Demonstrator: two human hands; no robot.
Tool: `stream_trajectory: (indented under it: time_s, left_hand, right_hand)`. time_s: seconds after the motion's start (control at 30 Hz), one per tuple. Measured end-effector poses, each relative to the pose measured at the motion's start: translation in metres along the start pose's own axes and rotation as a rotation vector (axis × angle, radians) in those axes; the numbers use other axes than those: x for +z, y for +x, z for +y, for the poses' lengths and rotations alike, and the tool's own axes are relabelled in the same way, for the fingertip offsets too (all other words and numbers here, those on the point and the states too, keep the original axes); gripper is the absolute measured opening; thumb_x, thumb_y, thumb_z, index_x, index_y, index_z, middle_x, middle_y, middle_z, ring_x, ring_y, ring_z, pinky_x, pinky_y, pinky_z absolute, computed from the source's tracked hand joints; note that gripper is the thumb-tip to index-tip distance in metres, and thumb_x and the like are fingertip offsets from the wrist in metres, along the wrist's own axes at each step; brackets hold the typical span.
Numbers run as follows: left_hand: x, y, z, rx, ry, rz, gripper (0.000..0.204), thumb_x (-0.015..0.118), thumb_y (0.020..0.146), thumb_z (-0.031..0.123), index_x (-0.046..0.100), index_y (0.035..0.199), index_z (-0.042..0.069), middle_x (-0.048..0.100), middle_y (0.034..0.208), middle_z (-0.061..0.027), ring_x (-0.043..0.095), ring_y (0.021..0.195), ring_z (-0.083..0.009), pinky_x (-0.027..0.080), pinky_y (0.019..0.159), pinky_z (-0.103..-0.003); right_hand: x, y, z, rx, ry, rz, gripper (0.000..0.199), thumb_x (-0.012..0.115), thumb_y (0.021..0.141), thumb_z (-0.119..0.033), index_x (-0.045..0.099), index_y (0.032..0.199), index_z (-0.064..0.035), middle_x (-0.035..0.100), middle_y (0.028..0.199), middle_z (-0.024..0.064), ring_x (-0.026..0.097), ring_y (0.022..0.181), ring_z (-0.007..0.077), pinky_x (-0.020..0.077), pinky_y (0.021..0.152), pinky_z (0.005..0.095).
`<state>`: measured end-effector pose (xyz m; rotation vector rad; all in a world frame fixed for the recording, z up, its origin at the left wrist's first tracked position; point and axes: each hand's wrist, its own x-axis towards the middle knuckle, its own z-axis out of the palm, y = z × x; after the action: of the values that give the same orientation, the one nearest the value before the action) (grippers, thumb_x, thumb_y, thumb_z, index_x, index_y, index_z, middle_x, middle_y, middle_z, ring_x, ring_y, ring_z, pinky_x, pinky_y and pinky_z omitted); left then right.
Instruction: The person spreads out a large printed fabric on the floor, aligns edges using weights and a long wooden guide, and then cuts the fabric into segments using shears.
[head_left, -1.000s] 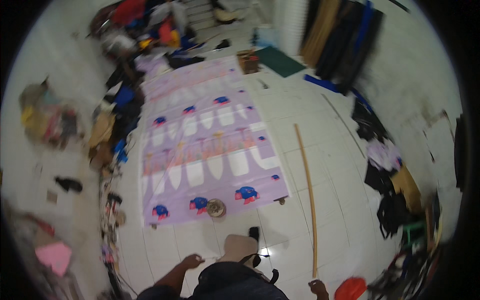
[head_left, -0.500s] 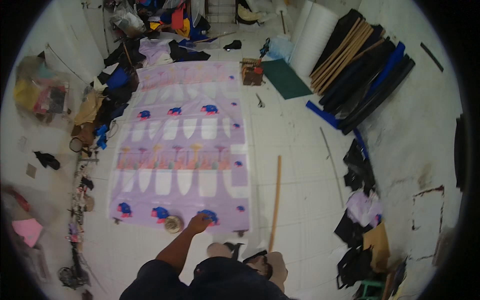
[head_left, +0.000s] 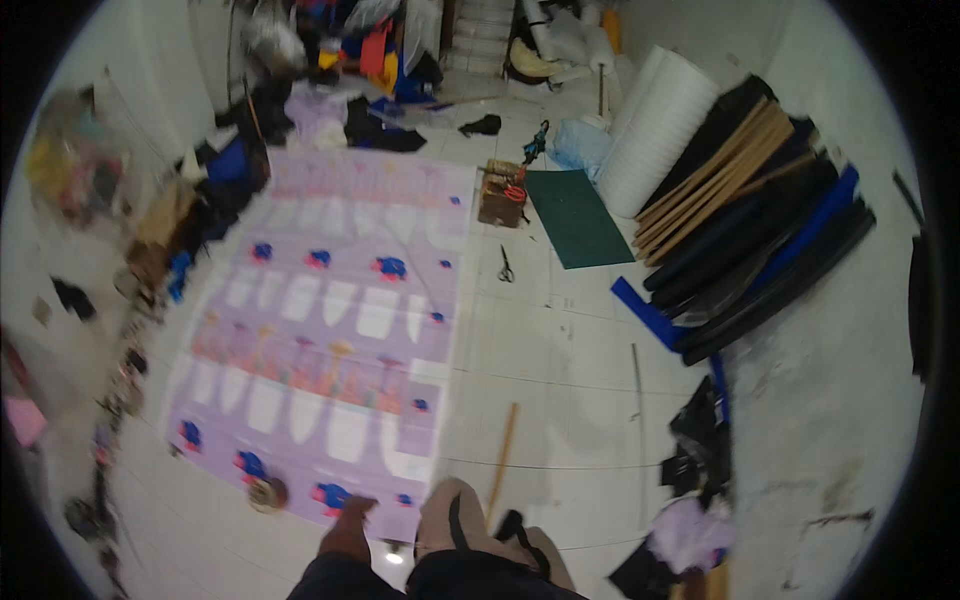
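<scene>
A large lilac printed sheet (head_left: pixel 285 425) lies spread on the white tiled floor, with blue and pink figures, rows of pale cut-out-like shapes and coloured bands. At its near edge my left hand (head_left: pixel 352 512) reaches down beside a blue figure (head_left: pixel 331 497). Blur hides how its fingers are set and whether they hold anything. Just left of it, a round tan object (head_left: pixel 267 494), possibly a roll or tin, rests on the sheet's border. My right hand is out of sight.
Right of the sheet are a wooden stick (head_left: pixel 505 455), black scissors (head_left: pixel 506 265), a brown box (head_left: pixel 502 203) and a green mat (head_left: pixel 580 218). Dark rolls (head_left: pixel 745 240), wooden poles (head_left: pixel 712 180) and a white foam roll (head_left: pixel 660 125) lean by the right wall. Heaped cloth (head_left: pixel 225 170) lines the left.
My view has shifted, so the sheet sits further left and lower. My left hand remains by the near edge, now lower in view. Both knees show more plainly.
</scene>
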<state>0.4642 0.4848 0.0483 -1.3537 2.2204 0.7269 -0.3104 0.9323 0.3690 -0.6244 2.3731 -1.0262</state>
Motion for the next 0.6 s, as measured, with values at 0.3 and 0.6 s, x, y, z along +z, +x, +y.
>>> stream_trajectory:
  time_s: [0.3, 0.6]
  left_hand:
    - [-0.160, 0.195, 0.366, 0.190, -1.386, 0.372, 0.036, 0.064, 0.093, 0.034, 0.066, 0.111, 0.003, 0.068, 0.105, -0.0159, 0.066, 0.096, -0.0291, 0.052, 0.087, -0.038]
    - [-0.041, 0.034, 0.156, -1.001, -0.590, 0.260, 0.032, 0.063, 0.083, 0.024, 0.067, 0.100, -0.002, 0.070, 0.093, -0.0228, 0.068, 0.090, -0.0416, 0.053, 0.083, -0.053]
  right_hand:
    - [-0.331, 0.178, -0.295, -0.382, -0.559, 0.815, 0.040, 0.068, 0.088, -0.023, 0.061, 0.124, -0.0064, 0.069, 0.094, 0.0099, 0.065, 0.084, 0.0221, 0.0554, 0.071, 0.0353]
    - [-0.062, 0.423, -0.152, 0.682, -0.447, -0.645, 0.051, 0.062, 0.088, -0.044, 0.058, 0.132, -0.0199, 0.068, 0.112, 0.0052, 0.066, 0.090, 0.0232, 0.0548, 0.071, 0.0474]
